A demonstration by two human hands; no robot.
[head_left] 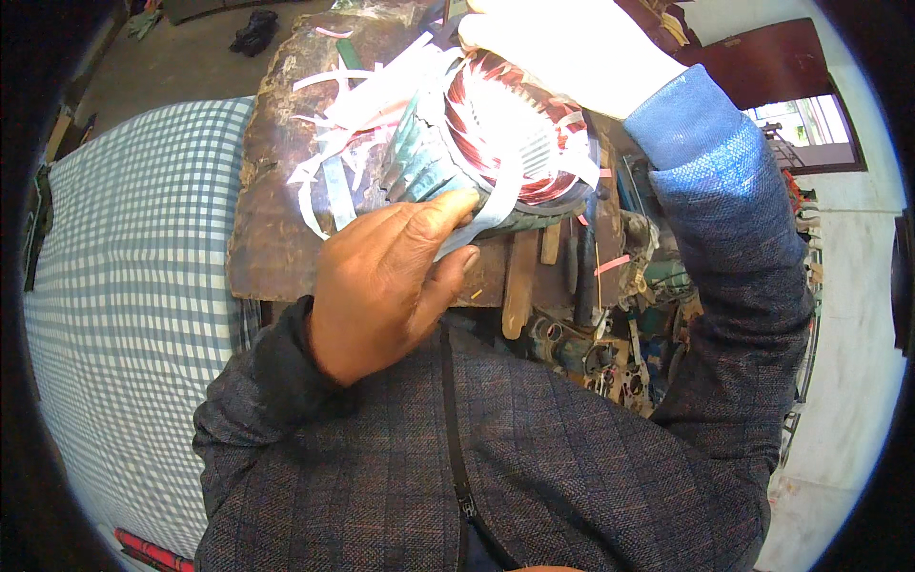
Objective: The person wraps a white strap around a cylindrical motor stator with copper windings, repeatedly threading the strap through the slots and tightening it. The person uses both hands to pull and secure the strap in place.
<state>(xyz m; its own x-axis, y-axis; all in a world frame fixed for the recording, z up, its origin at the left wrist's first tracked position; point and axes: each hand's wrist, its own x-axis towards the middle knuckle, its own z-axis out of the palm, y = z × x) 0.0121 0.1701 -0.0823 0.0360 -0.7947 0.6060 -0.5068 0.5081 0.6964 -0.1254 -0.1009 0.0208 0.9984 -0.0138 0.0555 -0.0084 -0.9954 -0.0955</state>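
Note:
A green ribbed motor stator [410,157] with copper-red windings [467,114] lies on a worn wooden board [262,219]. A pale white strip [503,195] hangs down over its front rim, and my left hand [386,286] grips it between thumb and fingers. My right hand [567,57], washed out by glare, is above the back of the stator with curled fingers near a dark object at the top edge; what it holds is unclear. Loose white and pink strips [338,191] lie left of the stator.
A checked cloth-covered surface [129,286] runs along the left. Wooden sticks [518,286] and dark rods project at the board's front right. Greasy metal parts [591,348] are heaped below the board. A dark red panel [762,48] and a small window [810,119] are at the upper right.

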